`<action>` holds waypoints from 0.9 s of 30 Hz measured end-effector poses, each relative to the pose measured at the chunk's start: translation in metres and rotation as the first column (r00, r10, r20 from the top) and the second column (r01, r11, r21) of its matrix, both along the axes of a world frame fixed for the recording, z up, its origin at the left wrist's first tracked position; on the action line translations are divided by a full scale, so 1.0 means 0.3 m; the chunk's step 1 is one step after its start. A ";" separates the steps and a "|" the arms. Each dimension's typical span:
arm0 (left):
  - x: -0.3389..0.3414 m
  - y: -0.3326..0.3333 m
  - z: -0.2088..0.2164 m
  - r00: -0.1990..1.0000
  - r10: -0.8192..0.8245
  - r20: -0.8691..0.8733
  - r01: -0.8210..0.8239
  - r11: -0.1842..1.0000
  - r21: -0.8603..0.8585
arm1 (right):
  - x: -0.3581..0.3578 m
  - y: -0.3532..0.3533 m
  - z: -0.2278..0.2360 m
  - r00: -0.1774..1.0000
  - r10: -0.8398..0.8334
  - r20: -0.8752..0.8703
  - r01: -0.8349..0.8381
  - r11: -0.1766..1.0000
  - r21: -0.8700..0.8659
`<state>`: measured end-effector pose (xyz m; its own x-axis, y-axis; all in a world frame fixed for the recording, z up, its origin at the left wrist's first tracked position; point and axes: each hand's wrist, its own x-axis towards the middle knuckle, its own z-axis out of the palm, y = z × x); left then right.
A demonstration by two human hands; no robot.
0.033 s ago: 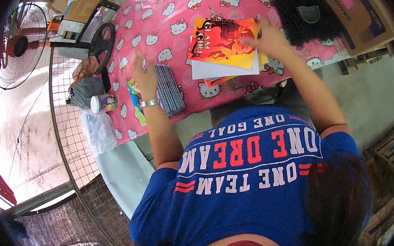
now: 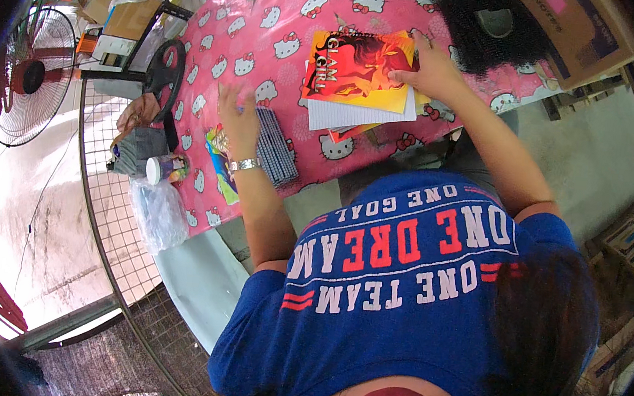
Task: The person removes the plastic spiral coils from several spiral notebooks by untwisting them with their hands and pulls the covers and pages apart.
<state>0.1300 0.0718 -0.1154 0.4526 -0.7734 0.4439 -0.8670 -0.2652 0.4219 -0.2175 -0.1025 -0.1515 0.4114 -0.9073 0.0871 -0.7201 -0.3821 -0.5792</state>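
A spiral notebook [image 2: 356, 72] with a red, orange and yellow cover lies on top of white lined paper [image 2: 357, 118], and a reddish-orange corner sticks out beneath. My right hand [image 2: 434, 73] is at the notebook's right edge, thumb resting on the cover and fingers spread toward its far corner. Over the table to the left, my left hand [image 2: 240, 123] has its fingers apart and holds nothing. Beside it lies a dark blue checkered stack [image 2: 277, 152], partly hidden by the hand. A colourful packet [image 2: 219, 164] is by my left wrist.
Pink cartoon-print cloth [image 2: 269, 63] covers the table. A black mesh piece [image 2: 474, 30] and a cardboard box [image 2: 584, 40] stand at the far right. A lidded jar [image 2: 158, 170], plastic bag [image 2: 157, 213] and black steering-wheel-shaped object [image 2: 167, 77] line the left edge. Farther left is a fan [image 2: 35, 75].
My left hand has shifted slightly right and nearer, covering more of the checkered stack. My right thumb has come slightly nearer along the notebook cover. The notebook has barely moved.
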 end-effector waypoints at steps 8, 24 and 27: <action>-0.236 -0.135 0.005 0.767 -0.157 -0.622 0.141 0.987 -0.075 | -0.150 -0.095 0.045 0.880 -0.001 0.475 -0.144 0.952 0.269; -0.449 -0.137 -0.104 0.670 -0.304 -0.677 0.063 0.932 -0.356 | -0.024 0.065 0.049 0.902 0.206 0.379 -0.193 0.978 -0.074; -0.504 -0.144 -0.051 0.995 -0.090 -0.049 0.061 0.900 -0.432 | -0.035 0.064 0.034 0.900 0.199 0.387 -0.184 0.980 -0.077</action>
<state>-0.0212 0.0285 -0.1306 0.4401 -0.5477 0.7115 -0.8435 0.0194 0.5367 -0.2279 -0.0833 -0.1413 0.5029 -0.8073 0.3088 -0.3497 -0.5168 -0.7815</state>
